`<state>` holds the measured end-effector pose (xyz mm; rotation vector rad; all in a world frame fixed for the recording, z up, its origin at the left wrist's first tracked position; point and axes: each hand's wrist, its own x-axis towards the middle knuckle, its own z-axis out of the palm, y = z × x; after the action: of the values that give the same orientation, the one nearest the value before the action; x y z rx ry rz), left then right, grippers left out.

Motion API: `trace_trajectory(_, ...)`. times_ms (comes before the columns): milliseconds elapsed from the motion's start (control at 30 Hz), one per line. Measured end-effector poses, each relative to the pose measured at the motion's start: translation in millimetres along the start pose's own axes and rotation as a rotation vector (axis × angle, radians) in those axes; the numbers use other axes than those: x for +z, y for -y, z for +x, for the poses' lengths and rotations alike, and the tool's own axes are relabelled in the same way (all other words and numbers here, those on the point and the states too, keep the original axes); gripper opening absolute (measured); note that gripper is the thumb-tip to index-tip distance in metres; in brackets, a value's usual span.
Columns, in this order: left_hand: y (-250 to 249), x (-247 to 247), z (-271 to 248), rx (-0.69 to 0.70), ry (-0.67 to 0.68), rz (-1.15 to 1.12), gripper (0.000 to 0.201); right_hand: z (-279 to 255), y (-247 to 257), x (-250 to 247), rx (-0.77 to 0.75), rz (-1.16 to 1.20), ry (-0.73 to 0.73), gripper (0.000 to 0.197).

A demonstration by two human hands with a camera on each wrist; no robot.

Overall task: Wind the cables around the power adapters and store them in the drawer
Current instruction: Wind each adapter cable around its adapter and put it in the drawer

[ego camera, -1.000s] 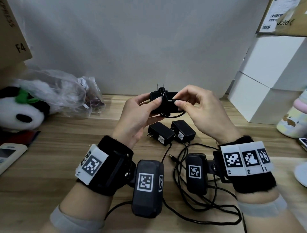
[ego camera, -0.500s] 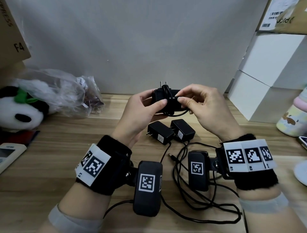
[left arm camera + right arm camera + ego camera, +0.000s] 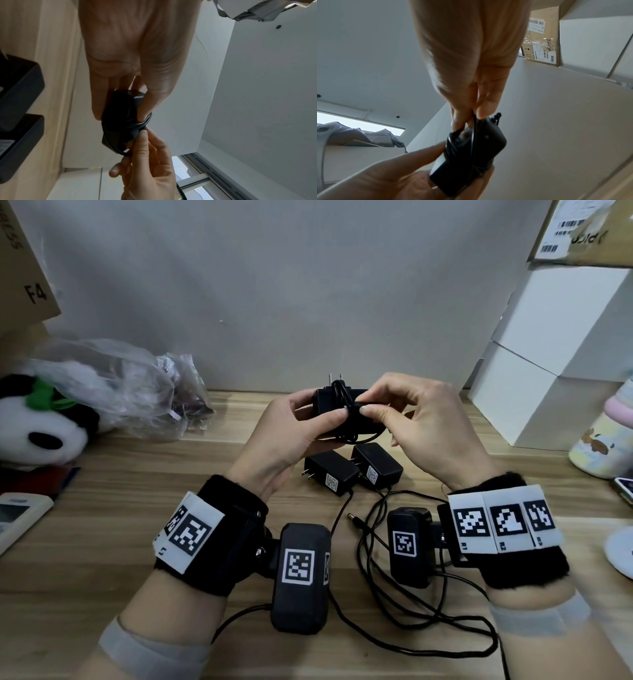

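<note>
**Head view: first adapter all but wound, little moved in the last second**

Finds the adapter (image 3: 323, 405) held up off the table (image 3: 102, 525), prongs upward, between both hands. Shows several turns of cable (image 3: 342, 395) already round its middle, with one slack loop (image 3: 363, 440) hanging beneath. Confirms from the left wrist view that the turns sit tight across the body (image 3: 120, 115).

Records the left hand (image 3: 291, 436) clamped on the adapter, thumb on the near face and fingers behind. Records the right hand (image 3: 428, 433) pinching the cable's tail against the wrap between thumb and forefinger.

Compared with a second ago: same grips, same turn count as far as can be told, same slack loop. Notes only a slight rise and settling of both hands. Judged as a finishing step, namely securing the tail, not further winding.

Means for the task: first of three nearly ready to stow. Leaves two adapters (image 3: 329, 475) (image 3: 376, 465) lying side by side on the table just below the hands, cables unwound. Traces those cables (image 3: 428, 604) in a loose tangle toward the near edge, one barrel plug (image 3: 352, 517) lying free.

Cannot locate the drawer in any view. Risk judged: wrap springing loose if the tail is let go untucked.
</note>
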<state>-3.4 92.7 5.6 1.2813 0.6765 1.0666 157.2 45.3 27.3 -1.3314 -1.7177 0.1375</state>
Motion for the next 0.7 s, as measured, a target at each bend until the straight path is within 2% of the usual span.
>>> trace_trajectory(300,0,-5,1,-0.002,-0.008,0.01,0.027,0,-1,4,0.146,0.196,0.099,0.007)
trace_trajectory(433,-5,-9,0,0.009,0.042,0.045,0.033,-1,4,2,0.153,0.276,0.138,0.007)
trace_trajectory(567,-7,-13,0,0.003,0.078,-0.011,0.044,1,8,5,0.133,0.266,0.106,0.009)
trace_trajectory(700,-7,-6,0,0.031,0.015,0.018,0.043,2,8,7,0.114,0.269,0.095,0.009)
